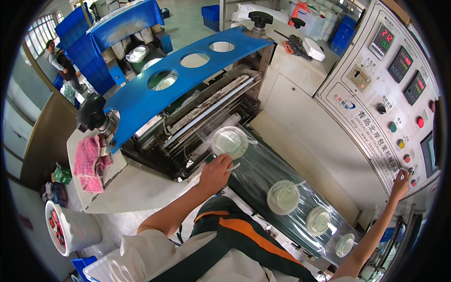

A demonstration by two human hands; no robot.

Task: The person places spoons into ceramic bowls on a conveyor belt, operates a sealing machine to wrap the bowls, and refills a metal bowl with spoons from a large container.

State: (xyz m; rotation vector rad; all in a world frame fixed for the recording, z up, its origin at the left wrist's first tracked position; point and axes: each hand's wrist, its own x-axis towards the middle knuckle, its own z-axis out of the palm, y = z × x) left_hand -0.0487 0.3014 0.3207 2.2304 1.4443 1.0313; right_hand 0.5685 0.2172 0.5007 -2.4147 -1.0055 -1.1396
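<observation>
Left hand (216, 175), fingers bunched narrow, is right at the round, pale tub (230, 142) by glossy, clear film (251, 171); its grip can't be told. Right hand (400, 184), narrow too, reaches the smooth, flat panel (404, 118), grip unclear.

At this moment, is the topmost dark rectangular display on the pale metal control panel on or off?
On: the topmost dark rectangular display shows glowing red and green digits.

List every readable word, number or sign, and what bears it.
Wording withheld; only places given.
Red and green digits: upper display.
Red digits: middle display, lower display.
Dark lettering, coloured logo: control panel.
Small captions there: unreadable.
Green print: round packages, too small to read.
</observation>
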